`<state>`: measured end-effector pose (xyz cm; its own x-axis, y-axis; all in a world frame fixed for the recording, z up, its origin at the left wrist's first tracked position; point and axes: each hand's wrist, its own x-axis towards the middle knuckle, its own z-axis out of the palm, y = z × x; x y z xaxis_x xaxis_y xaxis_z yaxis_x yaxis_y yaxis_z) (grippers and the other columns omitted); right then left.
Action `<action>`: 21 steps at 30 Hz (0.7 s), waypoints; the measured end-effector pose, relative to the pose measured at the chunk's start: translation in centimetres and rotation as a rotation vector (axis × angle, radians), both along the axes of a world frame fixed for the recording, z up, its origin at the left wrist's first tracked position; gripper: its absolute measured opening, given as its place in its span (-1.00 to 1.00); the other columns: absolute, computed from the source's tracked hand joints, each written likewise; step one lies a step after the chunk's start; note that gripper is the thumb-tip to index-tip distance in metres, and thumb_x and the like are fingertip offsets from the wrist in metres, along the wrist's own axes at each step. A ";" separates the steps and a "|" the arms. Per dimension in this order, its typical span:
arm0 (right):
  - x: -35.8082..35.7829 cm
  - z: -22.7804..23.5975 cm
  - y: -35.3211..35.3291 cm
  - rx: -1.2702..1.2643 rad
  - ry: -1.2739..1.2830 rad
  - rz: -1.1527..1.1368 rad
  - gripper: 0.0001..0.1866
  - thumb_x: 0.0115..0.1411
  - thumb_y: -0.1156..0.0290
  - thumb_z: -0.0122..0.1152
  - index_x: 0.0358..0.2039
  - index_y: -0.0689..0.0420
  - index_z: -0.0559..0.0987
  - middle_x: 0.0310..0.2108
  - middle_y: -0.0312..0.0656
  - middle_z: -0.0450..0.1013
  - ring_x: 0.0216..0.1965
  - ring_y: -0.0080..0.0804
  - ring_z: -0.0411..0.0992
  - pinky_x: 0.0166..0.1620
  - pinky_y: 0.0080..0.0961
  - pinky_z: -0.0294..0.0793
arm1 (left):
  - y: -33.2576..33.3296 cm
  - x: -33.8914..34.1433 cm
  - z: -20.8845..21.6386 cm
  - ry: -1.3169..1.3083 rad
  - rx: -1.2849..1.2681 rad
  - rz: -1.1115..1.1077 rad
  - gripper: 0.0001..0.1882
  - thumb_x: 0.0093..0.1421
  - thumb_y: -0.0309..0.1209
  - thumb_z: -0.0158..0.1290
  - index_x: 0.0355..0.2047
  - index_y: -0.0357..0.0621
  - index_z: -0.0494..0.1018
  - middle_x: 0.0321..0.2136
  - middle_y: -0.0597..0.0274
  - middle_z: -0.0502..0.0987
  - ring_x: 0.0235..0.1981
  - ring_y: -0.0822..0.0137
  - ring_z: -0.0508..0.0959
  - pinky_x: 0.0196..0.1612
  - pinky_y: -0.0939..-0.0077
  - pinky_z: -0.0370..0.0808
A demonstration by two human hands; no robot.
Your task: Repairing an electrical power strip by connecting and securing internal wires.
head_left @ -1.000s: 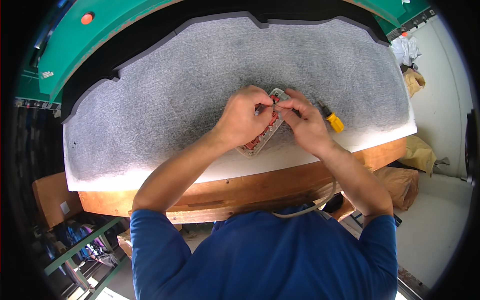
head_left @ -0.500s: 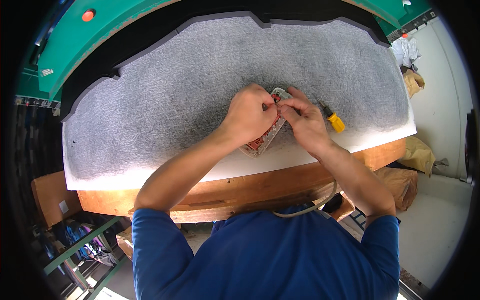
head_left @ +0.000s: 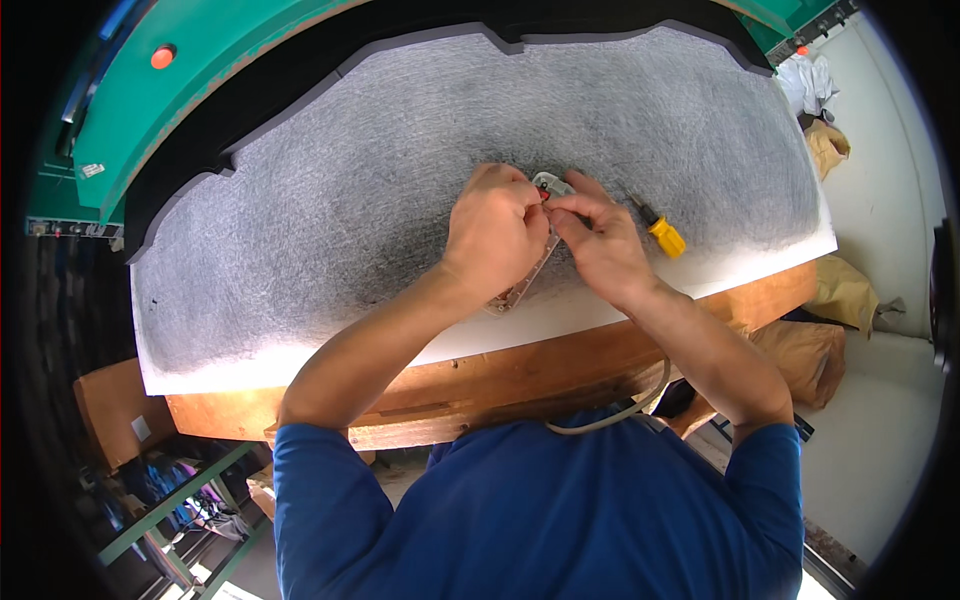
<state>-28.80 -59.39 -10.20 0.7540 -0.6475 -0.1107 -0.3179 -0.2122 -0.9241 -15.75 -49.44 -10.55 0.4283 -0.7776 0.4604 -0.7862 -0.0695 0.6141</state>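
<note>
A long, pale plastic casing [head_left: 521, 289] with reddish parts inside, like an opened power strip, lies slanted on the grey, scuffed work surface. My left hand [head_left: 495, 225] covers much of its left side, fingers curled and pinched near the far end. From the right, my right hand [head_left: 605, 245] meets it there, thumb and forefinger pressed together over the casing. Whatever small piece is between the fingertips is hidden. Just right of my right hand lies a screwdriver [head_left: 666, 238] with a yellow handle and dark shaft.
The work surface [head_left: 350, 180] has a wooden front edge [head_left: 420, 398] close to my body. Behind it runs a black stepped strip [head_left: 430, 22] below a green machine frame [head_left: 130, 110]. A pale cable [head_left: 622, 418] hangs at the front edge. Brown paper sacks [head_left: 800, 355] stand at right.
My left hand has turned slightly and covers more of the casing's red inside. Both hands stay pinched at its far end. The whole view has shifted a little.
</note>
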 end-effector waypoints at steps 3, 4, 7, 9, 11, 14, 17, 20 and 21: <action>0.0 -0.2 0.0 -0.003 -0.008 0.004 -0.76 0.26 0.40 0.11 -0.14 0.15 0.66 0.30 0.33 0.15 0.41 0.11 0.01 0.36 -0.22 0.10 | -0.1 -0.2 -0.2 -0.038 -0.018 -0.001 -0.97 -0.04 -0.61 0.15 -0.52 -0.29 0.53 -0.36 0.03 0.53 -0.18 -0.03 0.51 -0.14 0.19 0.51; 0.0 -0.2 0.0 -0.002 -0.013 0.013 -0.76 0.26 0.39 0.11 -0.14 0.14 0.66 0.30 0.33 0.15 0.41 0.11 0.01 0.36 -0.22 0.10 | -0.1 -0.2 -0.4 -0.085 -0.040 -0.004 -0.95 -0.04 -0.60 0.14 -0.51 -0.31 0.51 -0.36 0.00 0.51 -0.15 -0.05 0.49 -0.11 0.18 0.50; 0.1 -0.3 0.0 -0.039 -0.004 0.016 -0.76 0.27 0.39 0.09 -0.15 0.14 0.66 0.29 0.32 0.16 0.41 0.13 0.01 0.36 -0.19 0.09 | -0.4 -0.3 -1.2 -0.164 -0.113 -0.005 -0.90 -0.03 -0.60 0.14 -0.45 -0.32 0.47 -0.35 -0.03 0.49 -0.11 -0.09 0.46 -0.08 0.18 0.48; 0.1 -0.7 -0.2 -0.066 0.000 0.015 -0.76 0.27 0.39 0.08 -0.16 0.14 0.66 0.29 0.32 0.17 0.40 0.14 0.02 0.36 -0.18 0.09 | -0.4 -0.6 -1.3 -0.103 -0.101 0.005 -0.89 -0.02 -0.62 0.14 -0.45 -0.29 0.45 -0.31 -0.05 0.51 -0.14 -0.08 0.49 -0.10 0.17 0.49; 0.0 -0.9 -0.2 -0.092 0.005 0.016 -0.76 0.27 0.39 0.07 -0.16 0.14 0.66 0.29 0.31 0.18 0.39 0.16 0.03 0.36 -0.17 0.09 | -0.4 -0.6 -1.5 -0.043 -0.088 0.018 -0.88 -0.02 -0.64 0.14 -0.44 -0.27 0.43 -0.28 -0.07 0.53 -0.16 -0.08 0.52 -0.12 0.17 0.50; 0.0 -0.8 -0.2 -0.112 0.021 0.011 -0.76 0.27 0.39 0.06 -0.18 0.15 0.65 0.27 0.31 0.20 0.38 0.18 0.05 0.36 -0.15 0.09 | -0.1 -0.2 -1.8 0.213 -0.054 -0.030 -0.87 -0.01 -0.63 0.14 -0.44 -0.26 0.43 -0.27 -0.11 0.53 -0.15 -0.08 0.53 -0.09 0.19 0.50; 0.0 -0.6 -0.3 -0.121 0.020 0.015 -0.77 0.26 0.39 0.08 -0.18 0.17 0.65 0.26 0.30 0.22 0.38 0.17 0.06 0.36 -0.15 0.10 | 0.4 0.2 -1.7 0.147 -0.058 -0.094 -0.88 0.03 -0.60 0.16 -0.41 -0.25 0.45 -0.24 -0.10 0.55 -0.12 -0.02 0.56 -0.07 0.24 0.50; -0.1 -0.9 -0.3 -0.067 -0.001 0.004 -0.79 0.26 0.39 0.11 -0.19 0.18 0.64 0.25 0.29 0.23 0.37 0.15 0.07 0.36 -0.16 0.10 | 1.5 1.1 -1.5 0.364 -0.069 -0.195 -0.87 0.06 -0.56 0.19 -0.37 -0.25 0.48 -0.20 -0.08 0.57 -0.07 0.02 0.57 -0.05 0.28 0.49; -0.1 -0.7 -0.4 -0.075 0.000 0.010 -0.79 0.26 0.40 0.11 -0.19 0.18 0.64 0.26 0.28 0.23 0.37 0.15 0.07 0.35 -0.17 0.11 | 1.6 1.4 -1.3 0.334 -0.029 -0.154 -0.87 0.06 -0.55 0.20 -0.35 -0.25 0.51 -0.18 -0.08 0.57 -0.05 0.04 0.58 -0.04 0.30 0.49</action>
